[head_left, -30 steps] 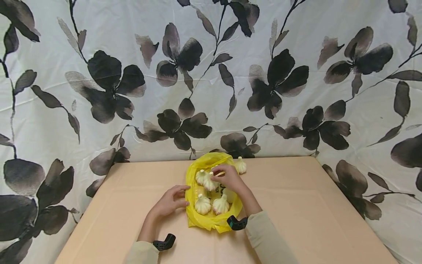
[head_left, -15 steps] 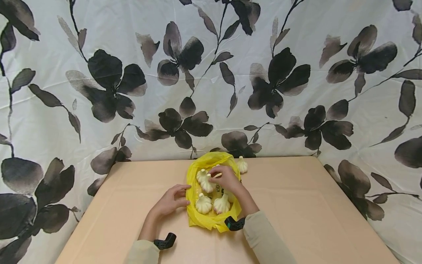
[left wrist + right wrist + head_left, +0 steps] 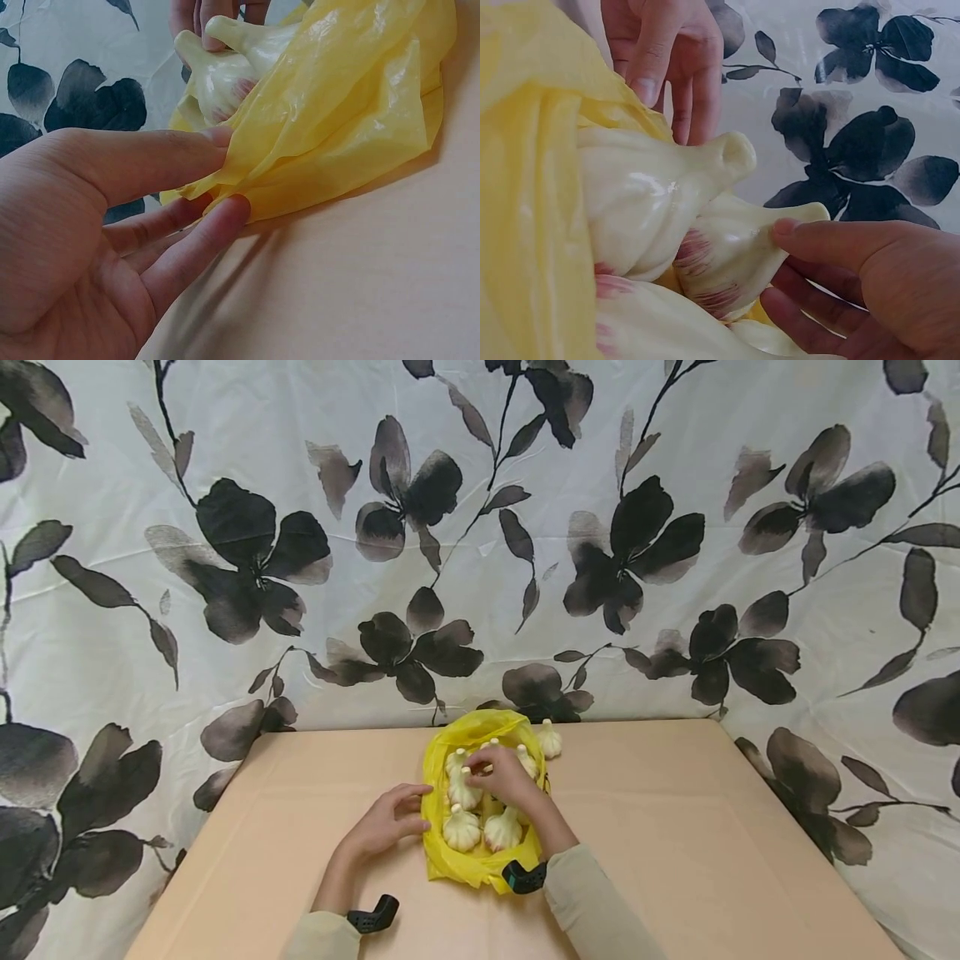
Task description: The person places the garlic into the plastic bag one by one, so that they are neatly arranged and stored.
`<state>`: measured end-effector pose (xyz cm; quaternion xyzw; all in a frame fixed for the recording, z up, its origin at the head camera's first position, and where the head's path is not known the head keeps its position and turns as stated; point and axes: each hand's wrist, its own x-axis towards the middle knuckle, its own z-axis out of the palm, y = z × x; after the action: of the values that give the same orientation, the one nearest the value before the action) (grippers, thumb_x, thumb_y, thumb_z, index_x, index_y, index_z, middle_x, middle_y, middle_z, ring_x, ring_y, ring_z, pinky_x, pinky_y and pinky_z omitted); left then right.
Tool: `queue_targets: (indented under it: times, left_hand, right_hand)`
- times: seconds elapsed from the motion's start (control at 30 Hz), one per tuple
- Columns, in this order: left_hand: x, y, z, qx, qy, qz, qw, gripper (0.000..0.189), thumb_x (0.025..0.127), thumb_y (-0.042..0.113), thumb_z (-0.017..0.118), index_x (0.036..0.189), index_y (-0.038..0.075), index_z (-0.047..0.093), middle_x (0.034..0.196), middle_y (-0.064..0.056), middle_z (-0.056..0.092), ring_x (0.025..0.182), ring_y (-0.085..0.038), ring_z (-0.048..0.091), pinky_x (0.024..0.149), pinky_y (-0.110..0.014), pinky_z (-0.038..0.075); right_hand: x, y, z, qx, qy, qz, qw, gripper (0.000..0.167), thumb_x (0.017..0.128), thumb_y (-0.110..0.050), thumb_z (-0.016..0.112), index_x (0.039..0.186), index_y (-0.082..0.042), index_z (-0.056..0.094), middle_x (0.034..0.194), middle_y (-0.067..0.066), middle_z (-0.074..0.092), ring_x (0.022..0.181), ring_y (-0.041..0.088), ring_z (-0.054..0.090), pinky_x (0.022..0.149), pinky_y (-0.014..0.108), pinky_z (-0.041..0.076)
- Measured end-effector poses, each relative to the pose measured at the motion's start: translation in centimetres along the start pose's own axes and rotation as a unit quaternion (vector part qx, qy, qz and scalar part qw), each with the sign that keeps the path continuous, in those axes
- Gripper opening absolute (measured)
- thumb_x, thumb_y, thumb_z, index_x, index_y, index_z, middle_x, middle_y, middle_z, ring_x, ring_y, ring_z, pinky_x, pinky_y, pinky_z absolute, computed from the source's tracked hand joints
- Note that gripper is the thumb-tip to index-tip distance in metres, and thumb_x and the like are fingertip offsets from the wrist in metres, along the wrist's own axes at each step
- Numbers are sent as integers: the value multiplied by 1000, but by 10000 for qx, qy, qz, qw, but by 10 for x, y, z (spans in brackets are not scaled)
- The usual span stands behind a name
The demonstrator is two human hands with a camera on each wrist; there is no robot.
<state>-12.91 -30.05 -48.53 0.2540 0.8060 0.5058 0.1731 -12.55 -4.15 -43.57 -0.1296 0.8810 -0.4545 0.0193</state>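
A yellow plastic bag (image 3: pixel 486 870) lies open on the table with several white garlic bulbs inside. My right hand (image 3: pixel 504 777) reaches over it; thumb and fingers pinch the neck of one garlic bulb (image 3: pixel 731 251), low among the others. Purple streaks mark this bulb's base in the right wrist view. At the bag's left side, my left hand (image 3: pixel 386 823) holds the rim, thumb above and fingers below the yellow plastic (image 3: pixel 337 142) in the left wrist view. Two more bulbs, a left one (image 3: pixel 461 831) and a right one (image 3: pixel 502 831), sit at the near end.
One garlic bulb (image 3: pixel 549 740) stands outside the bag, at its far right by the table's back edge. A floral white cloth (image 3: pixel 525 568) hangs behind the tan table (image 3: pixel 712 843). Each wrist carries a black device, such as the left wrist camera (image 3: pixel 373 915).
My right hand has shifted left and slightly nearer with the pinched bulb, uncovering bulbs at the bag's far right. My left hand stays at the rim.
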Motion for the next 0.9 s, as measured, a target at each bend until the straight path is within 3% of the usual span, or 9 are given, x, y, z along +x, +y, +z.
queue_targets:
  times: [0.2,0.47,0.9]
  left_hand:
    - [6,0,5,60,133,-114,9998,55,86,21,73,136,12,53,138,-11,52,120,-31,58,100,-38,50]
    - [13,-1,10,77,242,-139,9996,56,86,23,73,136,10,53,138,-12,52,121,-33,58,100,-46,49]
    - [23,-4,17,100,470,-274,9985,55,85,22,74,135,11,54,138,-10,52,120,-31,58,100,-43,50]
  right_hand:
    - [6,7,-1,-90,-56,-46,9999,18,85,-12,73,103,-12,73,97,1,69,90,14,63,83,30,57]
    - [12,15,-6,-69,-142,-164,9997,21,85,-12,73,106,-7,72,100,3,70,93,17,63,85,32,56]
    - [16,25,-25,249,-174,-388,9988,24,86,-9,71,110,-4,70,108,12,70,98,24,65,86,34,57]
